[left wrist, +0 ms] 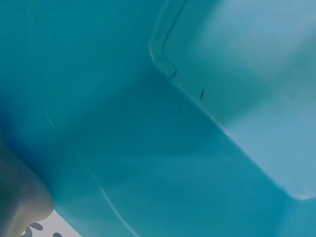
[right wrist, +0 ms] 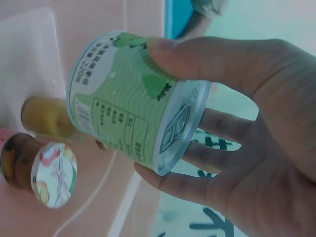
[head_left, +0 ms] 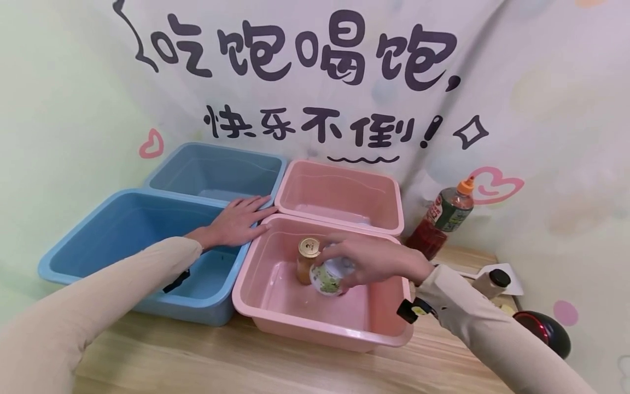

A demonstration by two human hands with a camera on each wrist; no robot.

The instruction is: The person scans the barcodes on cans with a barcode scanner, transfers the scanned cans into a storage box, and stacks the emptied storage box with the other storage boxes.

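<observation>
My right hand (head_left: 371, 258) grips a small green-and-white can (right wrist: 126, 94) with a pull-tab lid, thumb on one side and fingers on the other. The can is tilted inside the front pink bin (head_left: 320, 317). Right beside it in the head view stands a gold-topped can (head_left: 309, 249). The right wrist view also shows a dark container with a patterned white lid (right wrist: 54, 175) in that bin. My left hand (head_left: 237, 221) rests with fingers stretched out on the rims where the bins meet. The left wrist view shows mostly the inside of the front blue bin (left wrist: 148, 148).
Behind stand another blue bin (head_left: 216, 169) and another pink bin (head_left: 339, 191). To the right are a sauce bottle with an orange cap (head_left: 443, 216), a black-capped bottle (head_left: 492, 282) and a black rounded object (head_left: 546, 331). The wooden table (head_left: 197, 355) shows in front.
</observation>
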